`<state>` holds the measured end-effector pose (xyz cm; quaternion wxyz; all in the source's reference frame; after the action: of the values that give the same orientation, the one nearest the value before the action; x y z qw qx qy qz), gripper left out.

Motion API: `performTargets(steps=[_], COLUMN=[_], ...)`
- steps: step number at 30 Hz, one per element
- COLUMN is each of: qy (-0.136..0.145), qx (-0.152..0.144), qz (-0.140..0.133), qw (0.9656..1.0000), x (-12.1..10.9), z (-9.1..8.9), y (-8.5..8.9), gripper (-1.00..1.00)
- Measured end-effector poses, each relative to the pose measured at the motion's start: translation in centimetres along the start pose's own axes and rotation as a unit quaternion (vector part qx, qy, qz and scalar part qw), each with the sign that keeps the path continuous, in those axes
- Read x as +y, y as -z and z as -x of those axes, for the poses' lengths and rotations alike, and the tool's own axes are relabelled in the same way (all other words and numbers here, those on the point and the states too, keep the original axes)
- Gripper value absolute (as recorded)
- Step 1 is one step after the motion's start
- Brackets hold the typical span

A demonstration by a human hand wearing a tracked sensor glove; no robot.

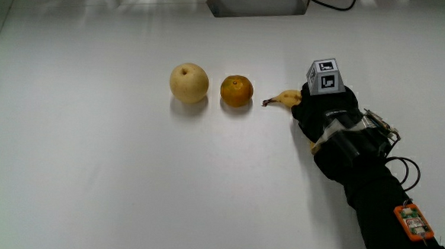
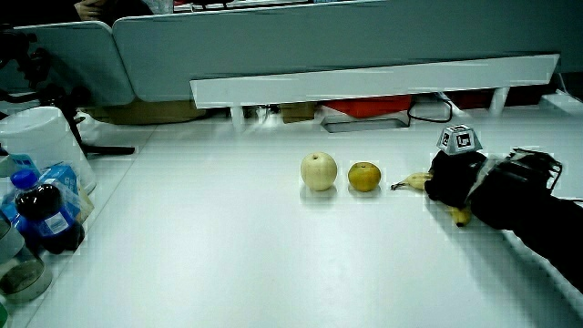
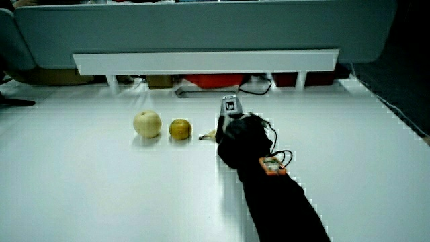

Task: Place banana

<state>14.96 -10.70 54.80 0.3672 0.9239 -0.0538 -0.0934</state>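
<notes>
Starting at the end of the row farthest from the hand: a pale round fruit on the white table. Next to it, close but not touching, an orange. Then, just beside the orange, the banana (only its two ends show). Last in the row, the hand, with the small patterned cube on its back.

Closed around the middle of the banana, by the look of it, with the black glove covering most of the fruit. A thin dark tip pointing at the orange, with a small gap between them. The thicker yellow end peeking out under the hand, nearer to the person, plain to see in a side view. So a long line slanting from the orange toward the person, right through the grip. Low at the table; touching it or just above it, hard to tell.

Nothing to bump into except the orange at the tip. Plenty of bare table nearer to the person. Probably safest to let go without pushing the tip toward the orange, since round fruit rolls easily.

Far from the row, at the table's edge in a side view, a blue-capped bottle, well out of the way.
</notes>
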Motion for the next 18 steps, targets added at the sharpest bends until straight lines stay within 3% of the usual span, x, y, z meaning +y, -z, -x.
performTargets(steps=[3,6,12,17,18], qy=[0.008,-0.002,0.007,-0.004,0.005], qx=[0.015,0.025,0.018,0.024,0.02], qz=[0.003,0.005,-0.014,-0.007,-0.005], qw=[0.9998,0.9997,0.9997,0.9997,0.9998], x=[0.1,0.0,-0.4,-0.4,-0.6], z=[-0.4,-0.4,-0.4,-0.6,-0.6], y=[0.3,0.6,0.8,1.0,0.9], gripper=[-0.15,-0.24,-0.41,-0.56,-0.59])
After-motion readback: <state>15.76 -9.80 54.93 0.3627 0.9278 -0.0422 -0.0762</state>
